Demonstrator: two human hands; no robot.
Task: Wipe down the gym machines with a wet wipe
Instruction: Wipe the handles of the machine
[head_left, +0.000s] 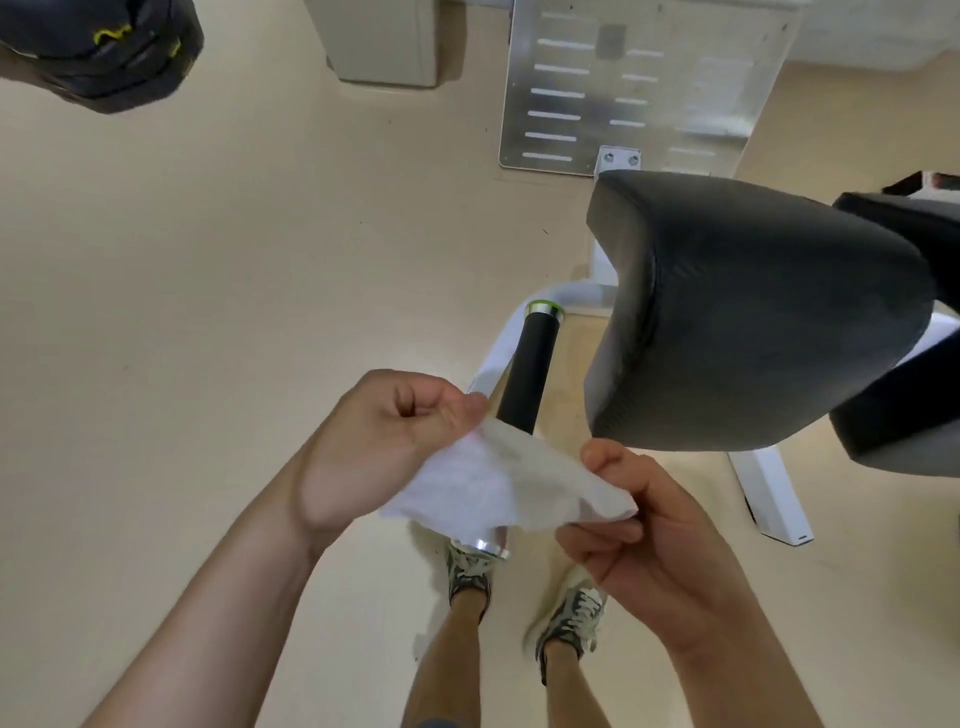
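Observation:
A white wet wipe is stretched flat between both hands, just above the near end of a black machine handle with silver end caps. My left hand pinches the wipe's upper left corner with curled fingers. My right hand pinches its right edge between thumb and fingers. The wipe hides the lower part of the handle. A black padded seat of the machine sits to the right of the handle, close to my right hand.
The machine's white frame runs under the seat to the floor. A metal footplate with slots stands at the back. A second black pad lies at the far right. A dark object hangs at top left. My feet stand on beige floor.

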